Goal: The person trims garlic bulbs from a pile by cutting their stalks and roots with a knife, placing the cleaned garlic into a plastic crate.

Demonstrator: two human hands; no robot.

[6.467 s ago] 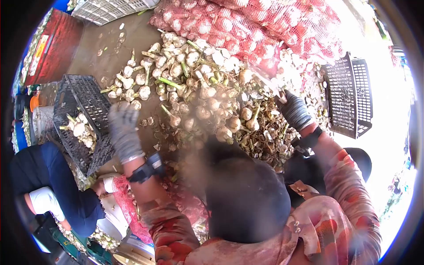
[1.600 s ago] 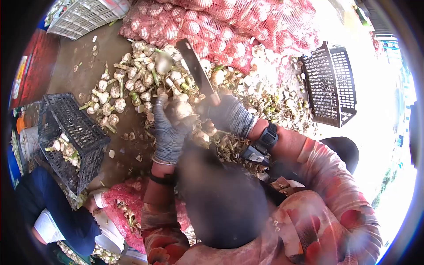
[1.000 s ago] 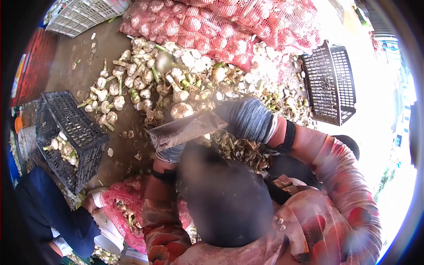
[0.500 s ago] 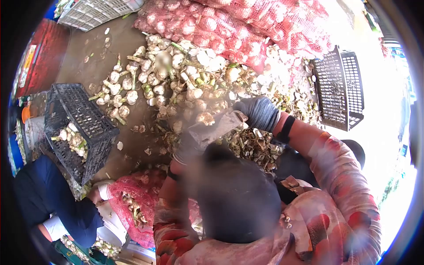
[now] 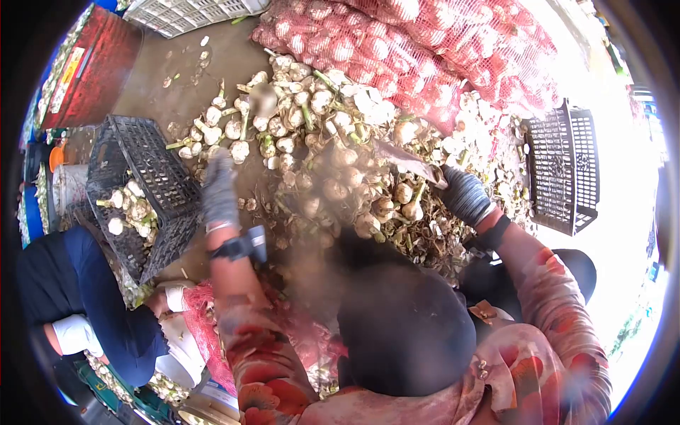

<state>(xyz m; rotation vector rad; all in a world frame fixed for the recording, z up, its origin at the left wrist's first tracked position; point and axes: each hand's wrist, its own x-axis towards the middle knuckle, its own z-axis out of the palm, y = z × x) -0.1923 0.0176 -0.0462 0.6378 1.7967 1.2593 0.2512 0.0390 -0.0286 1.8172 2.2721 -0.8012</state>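
While my right hand (image 5: 465, 197) was clenched round the handle end of a broad knife (image 5: 411, 163), its blade reaching over the garlic heap (image 5: 320, 101), my left hand (image 5: 219, 193) was loose, its blurred fingers stretched straight, just beside the right edge of the black crate (image 5: 152, 163); I could not tell whether they touched. Bulbs (image 5: 132, 207) lay inside that crate. The garlic heap spread over the floor (image 5: 159, 67) towards a second crate (image 5: 552, 166), with red mesh sacks (image 5: 368, 53) along its far edge and dry scraps (image 5: 439, 237) near my knife hand.
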